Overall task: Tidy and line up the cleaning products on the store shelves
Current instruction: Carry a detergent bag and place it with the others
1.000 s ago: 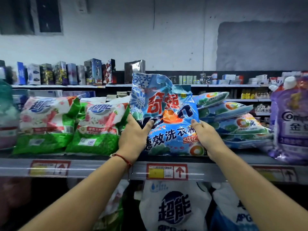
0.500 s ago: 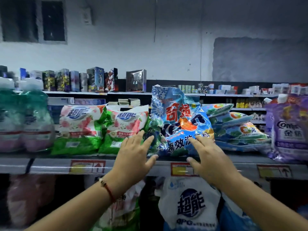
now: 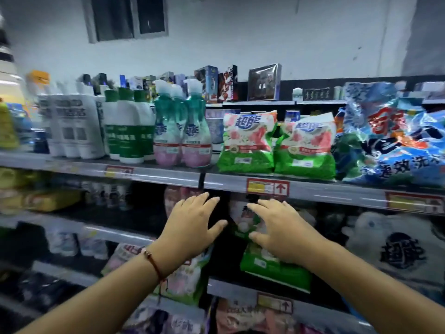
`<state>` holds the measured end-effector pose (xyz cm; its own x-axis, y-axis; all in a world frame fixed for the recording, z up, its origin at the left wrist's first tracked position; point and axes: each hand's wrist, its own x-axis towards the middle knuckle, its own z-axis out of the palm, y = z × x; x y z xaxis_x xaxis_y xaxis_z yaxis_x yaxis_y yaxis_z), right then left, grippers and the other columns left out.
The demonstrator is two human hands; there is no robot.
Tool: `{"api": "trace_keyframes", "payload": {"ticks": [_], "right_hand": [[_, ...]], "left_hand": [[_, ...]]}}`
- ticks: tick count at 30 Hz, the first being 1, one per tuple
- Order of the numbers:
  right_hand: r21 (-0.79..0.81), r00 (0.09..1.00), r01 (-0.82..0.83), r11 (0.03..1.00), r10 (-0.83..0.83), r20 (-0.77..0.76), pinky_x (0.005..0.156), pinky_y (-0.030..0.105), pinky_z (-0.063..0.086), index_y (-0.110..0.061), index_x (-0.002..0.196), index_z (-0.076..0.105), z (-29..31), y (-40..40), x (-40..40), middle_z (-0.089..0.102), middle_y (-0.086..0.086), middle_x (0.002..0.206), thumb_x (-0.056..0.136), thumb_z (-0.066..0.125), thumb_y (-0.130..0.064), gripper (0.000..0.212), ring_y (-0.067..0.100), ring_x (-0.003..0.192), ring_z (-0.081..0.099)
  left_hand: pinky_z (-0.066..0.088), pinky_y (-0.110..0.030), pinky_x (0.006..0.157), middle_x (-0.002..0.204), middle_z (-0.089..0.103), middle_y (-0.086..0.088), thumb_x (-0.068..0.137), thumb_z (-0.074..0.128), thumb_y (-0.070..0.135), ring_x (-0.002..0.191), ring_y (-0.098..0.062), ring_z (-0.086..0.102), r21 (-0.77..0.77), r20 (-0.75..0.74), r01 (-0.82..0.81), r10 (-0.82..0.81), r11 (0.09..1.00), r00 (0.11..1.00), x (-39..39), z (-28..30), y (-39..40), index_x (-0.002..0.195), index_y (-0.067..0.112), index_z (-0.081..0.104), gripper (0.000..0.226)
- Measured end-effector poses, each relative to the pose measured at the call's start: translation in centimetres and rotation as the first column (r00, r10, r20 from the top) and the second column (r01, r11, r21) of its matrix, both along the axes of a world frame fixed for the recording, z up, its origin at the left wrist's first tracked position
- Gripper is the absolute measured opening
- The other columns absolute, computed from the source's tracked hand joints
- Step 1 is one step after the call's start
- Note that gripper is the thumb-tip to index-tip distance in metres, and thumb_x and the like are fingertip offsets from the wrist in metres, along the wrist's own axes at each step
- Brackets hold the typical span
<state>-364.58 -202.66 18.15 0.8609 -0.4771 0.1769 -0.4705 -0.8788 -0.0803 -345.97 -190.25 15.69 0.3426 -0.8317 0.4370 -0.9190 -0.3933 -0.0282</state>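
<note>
Both the left hand [image 3: 192, 225] and right hand [image 3: 279, 227] are hovering spread and empty near the green bags [image 3: 277, 145] (upper shelf); the leaning blue bag [image 3: 395, 141], far right, is possibly tipping forward.

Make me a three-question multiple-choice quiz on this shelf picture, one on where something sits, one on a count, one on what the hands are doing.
1. The blue detergent bag sits where on the upper shelf?
A far left
B right of the green bags
C between the bottles

2. How many green-and-pink bags stand on that shelf?
A two
B four
C six

3. The left hand and right hand are:
A gripping a bottle
B open, holding nothing
C pinching a price tag

Answers:
1 B, it lies past both green bags.
2 A, a pair stands side by side.
3 B, fingers are spread before the lower shelf.
</note>
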Motion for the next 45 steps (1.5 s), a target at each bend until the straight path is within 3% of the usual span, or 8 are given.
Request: {"api": "trace_keyframes", "payload": {"ticks": [3, 7, 17, 24, 33, 45], "right_hand": [[0.049, 0.997, -0.078, 0.996, 0.079, -0.009, 0.125, 0.043, 0.012, -0.03, 0.159, 0.019, -1.0, 3.5, 4.5, 0.021, -0.001, 0.166, 0.099, 0.053, -0.05, 0.072, 0.023, 0.153, 0.015], [0.065, 0.988, -0.154, 0.986, 0.154, 0.008, 0.124, 0.042, 0.015, -0.028, 0.158, 0.022, -1.1, 7.6, 9.6, 0.026, 0.001, 0.163, 0.098, 0.055, -0.049, 0.072, 0.023, 0.151, 0.021], [0.155, 0.954, -0.3, 0.941, 0.296, 0.052, 0.118, 0.038, 0.031, -0.027, 0.156, 0.031, 0.4, 10.8, 20.8, 0.035, -0.001, 0.159, 0.093, 0.064, -0.046, 0.073, 0.02, 0.144, 0.036], [0.232, 0.903, -0.429, 0.873, 0.421, 0.084, 0.114, 0.031, 0.031, -0.027, 0.156, 0.031, 0.8, 11.3, 30.9, 0.033, -0.002, 0.16, 0.095, 0.064, -0.043, 0.071, 0.019, 0.145, 0.034], [0.205, 0.837, -0.547, 0.812, 0.537, 0.105, 0.107, 0.033, 0.044, -0.028, 0.151, 0.042, 2.2, 12.0, 45.8, 0.05, -0.001, 0.15, 0.092, 0.066, -0.046, 0.066, 0.02, 0.133, 0.05], [0.237, 0.644, -0.745, 0.623, 0.765, 0.014, 0.111, 0.032, 0.036, -0.028, 0.152, 0.039, 0.6, 24.4, 63.3, 0.04, -0.003, 0.157, 0.093, 0.064, -0.049, 0.067, 0.017, 0.142, 0.04]], "left_hand": [[0.041, -0.041, 0.109, 0.151, 0.048, -0.004, 0.083, 0.022, 0.072, 0.136, -0.024, 0.048, 0.003, -0.016, -0.051, 0.051, 0.999, 0.999, 3.0, -1.1, 4.5, 0.148, 0.023, 0.045, 0.085], [0.036, -0.039, 0.114, 0.156, 0.04, -0.001, 0.096, 0.045, 0.063, 0.141, -0.022, 0.04, 0.016, -0.018, -0.128, 0.128, 0.992, 0.992, 7.2, -1.3, 9.4, 0.153, 0.026, 0.036, 0.068], [0.041, -0.037, 0.11, 0.156, 0.04, 0.004, 0.096, 0.043, 0.065, 0.14, -0.018, 0.041, 0.048, -0.087, -0.323, 0.326, 0.945, 0.941, 15.6, -0.9, 15.8, 0.155, 0.028, 0.032, 0.07], [0.052, -0.032, 0.093, 0.154, 0.039, 0.008, 0.094, 0.041, 0.07, 0.128, -0.015, 0.052, 0.091, -0.131, -0.452, 0.46, 0.888, 0.878, 23.9, -1.3, 18.2, 0.156, 0.032, 0.027, 0.074], [0.049, -0.035, 0.1, 0.149, 0.047, 0.009, 0.093, 0.043, 0.07, 0.131, -0.016, 0.05, 0.052, -0.111, -0.556, 0.558, 0.829, 0.822, 36.1, 0.4, 19.0, 0.153, 0.032, 0.033, 0.072], [0.05, -0.038, 0.096, 0.146, 0.051, 0.004, 0.092, 0.045, 0.069, 0.128, -0.021, 0.053, 0.076, -0.199, -0.771, 0.767, 0.632, 0.61, 46.9, -1.4, 31.9, 0.15, 0.034, 0.038, 0.068]]}}
